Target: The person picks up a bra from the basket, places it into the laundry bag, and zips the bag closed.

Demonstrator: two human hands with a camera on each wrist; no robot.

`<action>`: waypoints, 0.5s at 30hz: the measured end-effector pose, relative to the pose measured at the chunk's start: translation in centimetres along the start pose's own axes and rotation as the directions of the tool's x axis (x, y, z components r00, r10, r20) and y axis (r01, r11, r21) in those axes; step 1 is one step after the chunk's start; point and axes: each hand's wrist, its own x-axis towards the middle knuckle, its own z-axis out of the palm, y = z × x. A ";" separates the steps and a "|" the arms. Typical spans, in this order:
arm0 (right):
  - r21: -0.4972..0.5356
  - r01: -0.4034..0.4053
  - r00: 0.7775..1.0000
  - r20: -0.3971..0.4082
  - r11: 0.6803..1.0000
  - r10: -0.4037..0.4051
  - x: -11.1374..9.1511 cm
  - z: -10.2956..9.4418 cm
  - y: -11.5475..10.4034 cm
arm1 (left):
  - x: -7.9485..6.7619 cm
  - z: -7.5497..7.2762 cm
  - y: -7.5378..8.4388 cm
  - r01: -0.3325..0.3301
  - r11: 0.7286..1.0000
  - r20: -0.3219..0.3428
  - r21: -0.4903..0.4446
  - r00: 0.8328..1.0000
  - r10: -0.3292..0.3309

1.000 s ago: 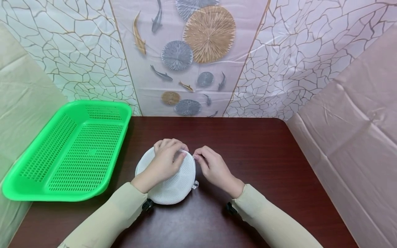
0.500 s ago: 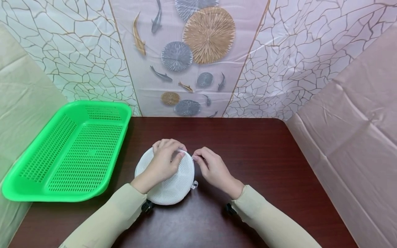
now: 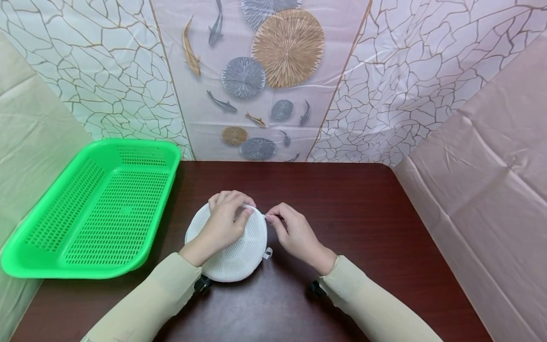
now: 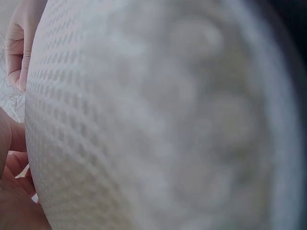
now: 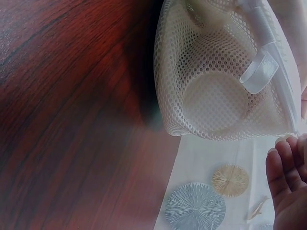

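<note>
A round white mesh laundry bag [image 3: 239, 263] stands on the dark wooden table, its top facing up. My left hand [image 3: 224, 225] lies over the top and grips the far edge between thumb and fingers. At the bag's right edge, my right hand [image 3: 295, 232] pinches a tiny piece by the zipper seam, mostly hidden by the fingertips. A ribbon loop [image 5: 261, 72] hangs from the side in the right wrist view, below the zipper band. Mesh [image 4: 72, 120] fills most of the left wrist view, with fingers of both hands at its left border.
A green plastic basket [image 3: 155, 228] with slotted sides sits at the left of the table [image 3: 350, 204]. Patterned cloth [image 3: 372, 80] hangs behind the table, and plain cloth [image 3: 483, 156] closes off the right side.
The bag and my left hand have shifted very slightly to the left. My right hand keeps its pinch at the bag's edge, almost still.
</note>
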 end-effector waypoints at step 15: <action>-0.023 -0.008 1.000 0.000 1.000 0.008 -0.3 0.3 0.1 | 0.1 -0.1 -0.3 0.032 0.998 -0.035 -0.047 0.999 -0.033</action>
